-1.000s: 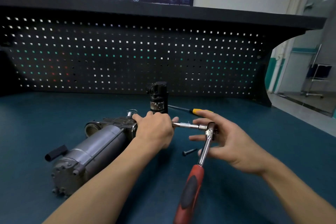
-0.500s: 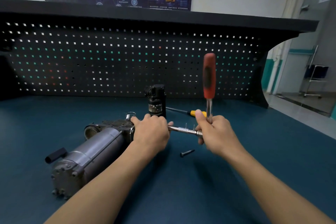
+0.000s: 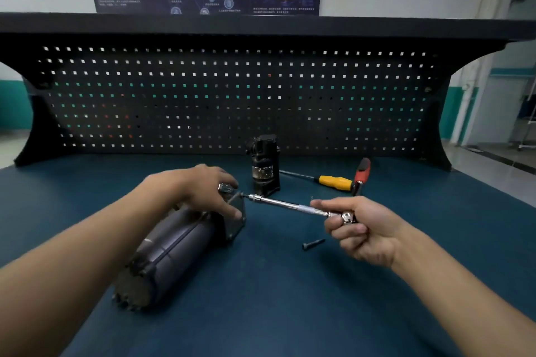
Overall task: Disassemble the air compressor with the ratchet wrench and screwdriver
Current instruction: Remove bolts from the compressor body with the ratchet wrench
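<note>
The grey air compressor (image 3: 174, 252) lies on its side on the blue bench top, its end plate facing right. My left hand (image 3: 203, 191) rests over its upper end, fingers curled down across the plate. My right hand (image 3: 362, 229) grips the head of the ratchet wrench (image 3: 290, 206). The chrome extension bar runs left from that hand to a bolt on the end plate. The wrench's red handle (image 3: 362, 171) points away from me behind my hand.
A loose black bolt (image 3: 312, 244) lies on the bench below the extension bar. A black removed part (image 3: 264, 164) stands upright behind the compressor. A yellow-handled screwdriver (image 3: 333, 182) lies beyond it. The dark pegboard (image 3: 232, 101) walls off the back.
The wrench handle has swung from pointing toward me, through upright, to pointing away. My right hand closed on the wrench head. The camera view shifted, and the compressor now sits closer to centre.
</note>
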